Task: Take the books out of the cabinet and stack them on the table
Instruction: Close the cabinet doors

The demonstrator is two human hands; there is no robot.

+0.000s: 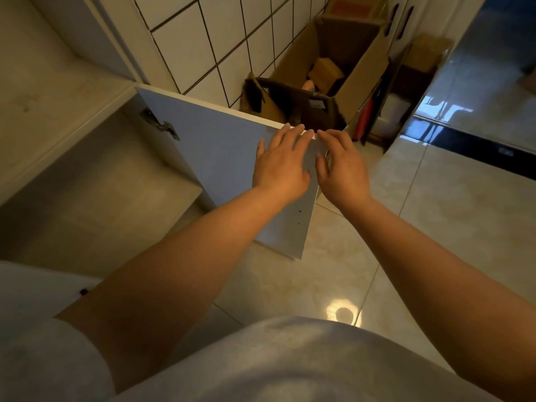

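Glossy beige floor tiles [435,227] and a white tiled wall [220,42] surround the pale blue cabinet door [220,158], swung open from the white cabinet [72,158]. Left hand [280,166] and right hand [342,169] rest straight fingers on the door's upper corner, gripping nothing. No books show on the visible shelves. An open cardboard box [362,76] stands behind.

Open cardboard box [368,68] (by tiled wall [203,39])
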